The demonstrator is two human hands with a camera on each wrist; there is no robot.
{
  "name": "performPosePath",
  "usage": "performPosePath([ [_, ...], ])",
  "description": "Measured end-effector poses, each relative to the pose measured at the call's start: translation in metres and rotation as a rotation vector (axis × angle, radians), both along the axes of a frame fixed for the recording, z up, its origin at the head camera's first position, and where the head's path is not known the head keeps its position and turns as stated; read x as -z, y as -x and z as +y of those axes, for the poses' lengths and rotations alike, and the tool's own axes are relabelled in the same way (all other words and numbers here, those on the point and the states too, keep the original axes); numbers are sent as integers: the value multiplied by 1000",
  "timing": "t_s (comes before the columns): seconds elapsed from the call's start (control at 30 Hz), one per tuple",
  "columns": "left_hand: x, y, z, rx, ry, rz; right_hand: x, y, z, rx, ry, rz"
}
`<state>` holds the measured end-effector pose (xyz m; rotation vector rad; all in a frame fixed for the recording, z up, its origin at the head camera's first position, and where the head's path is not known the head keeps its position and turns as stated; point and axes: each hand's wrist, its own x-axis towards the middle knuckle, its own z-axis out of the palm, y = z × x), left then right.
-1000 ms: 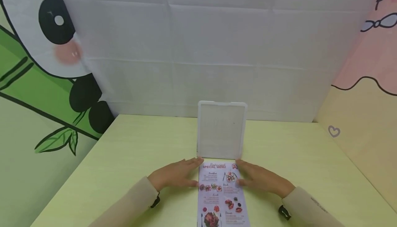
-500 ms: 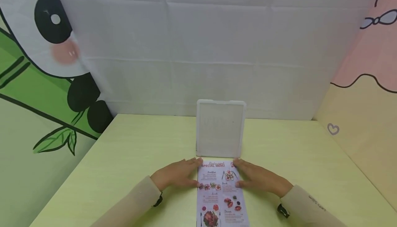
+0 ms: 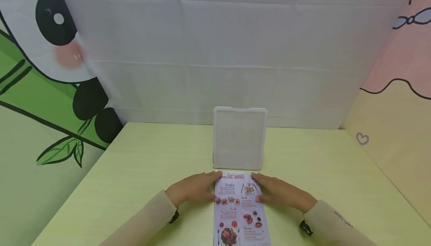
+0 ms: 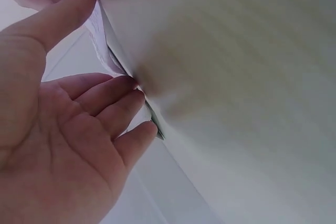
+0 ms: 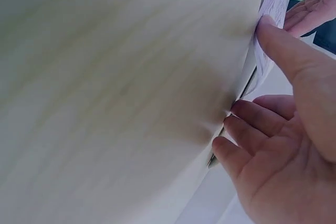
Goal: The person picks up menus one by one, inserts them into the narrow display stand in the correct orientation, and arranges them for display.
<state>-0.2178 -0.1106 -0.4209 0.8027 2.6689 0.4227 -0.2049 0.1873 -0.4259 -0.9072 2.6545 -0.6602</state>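
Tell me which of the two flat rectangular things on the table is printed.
The menu, between the left hand and right hand; the white stand behind is blank.

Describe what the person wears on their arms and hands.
Both arms wear long beige sleeves reaching the wrists. A dark band or strap shows at each cuff, at the left wrist and at the right. The left hand and right hand are bare: no gloves, no rings visible.
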Motion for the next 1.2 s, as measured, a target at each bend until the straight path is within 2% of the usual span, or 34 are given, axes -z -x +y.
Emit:
performPosePath([
  [0.2, 0, 5, 2, 23, -60, 12, -1, 3, -2, 1, 56, -13],
  [0.47, 3, 14, 5, 70, -177, -3, 0, 8, -6, -17, 90, 70],
  [0.57, 3, 15, 5, 77, -196, -4, 2, 9, -7, -26, 130, 32],
  [0.7, 4, 16, 5, 74, -233, -24, 4, 10, -7, -24, 198, -80],
  [0.9, 9, 17, 4, 16, -327, -114, 7, 11, -7, 3, 203, -155],
  [1.2, 16, 20, 1, -113, -407, -165, 6, 12, -6, 17, 208, -137],
])
